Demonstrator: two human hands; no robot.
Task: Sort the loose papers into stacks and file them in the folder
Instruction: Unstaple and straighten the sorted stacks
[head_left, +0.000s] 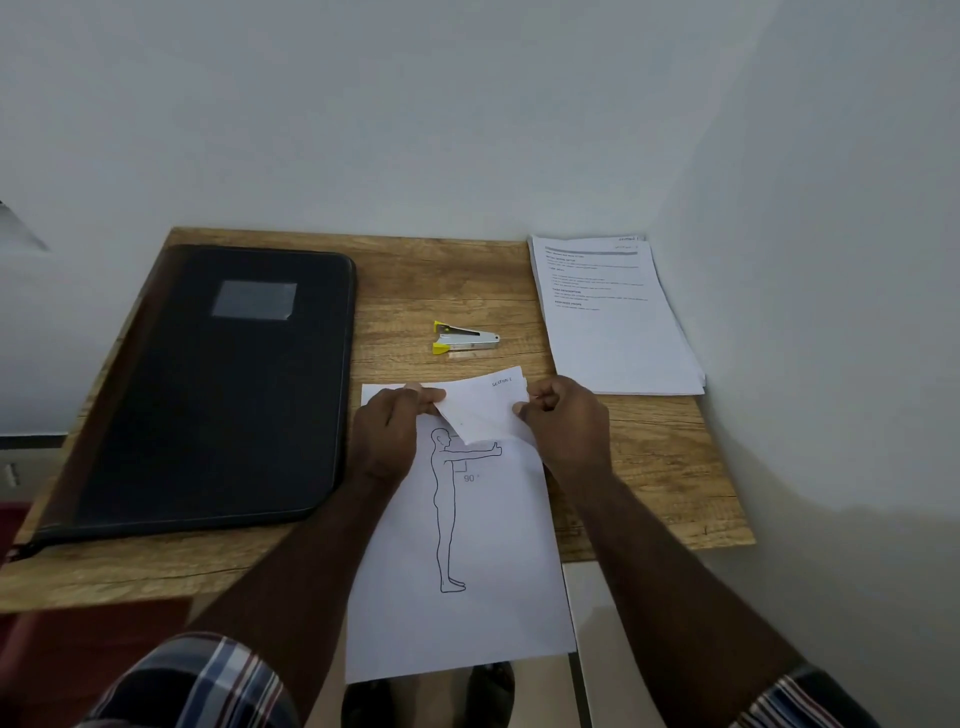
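Both the left hand and right hand pinch the folded-over top edge of a white figure-drawing sheet, lying lengthwise away from the person, overhanging the wooden table's near edge.

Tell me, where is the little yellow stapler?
In the head view, the stapler lies on the wooden table, between the black folder on the left and the paper stack on the right, just beyond both hands.

A yellow-and-silver staple remover lies on a wooden table set against a pale wall; plaid sleeves edge the foreground above a tiled floor.
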